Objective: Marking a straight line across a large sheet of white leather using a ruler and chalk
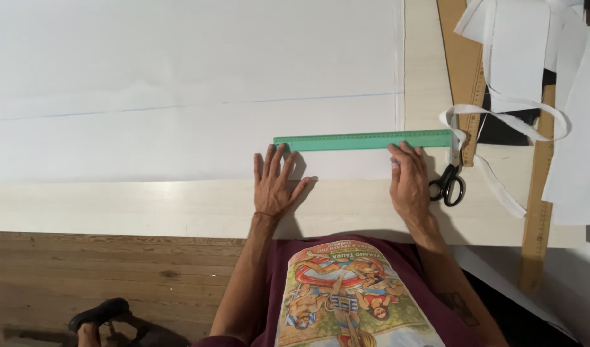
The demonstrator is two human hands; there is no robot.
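Both hands rest flat on white fabric (179,64) spread over a pale wooden counter (115,209). The left hand (273,183), its grip released and fingers spread, touches the left end of a green ruler (362,140). The right hand (409,180), also grasping nothing, presses near the ruler's right end. Black-handled scissors (449,180) lie just beside it.

I see no packages, labels, signs or screens anywhere in my view. The nearest thing to one is the printed picture panel (346,299) on the front of my dark red shirt, low in the frame below the table edge: an upright rectangle in cream, red, green and yellow with drawn figures and lettering along its top.
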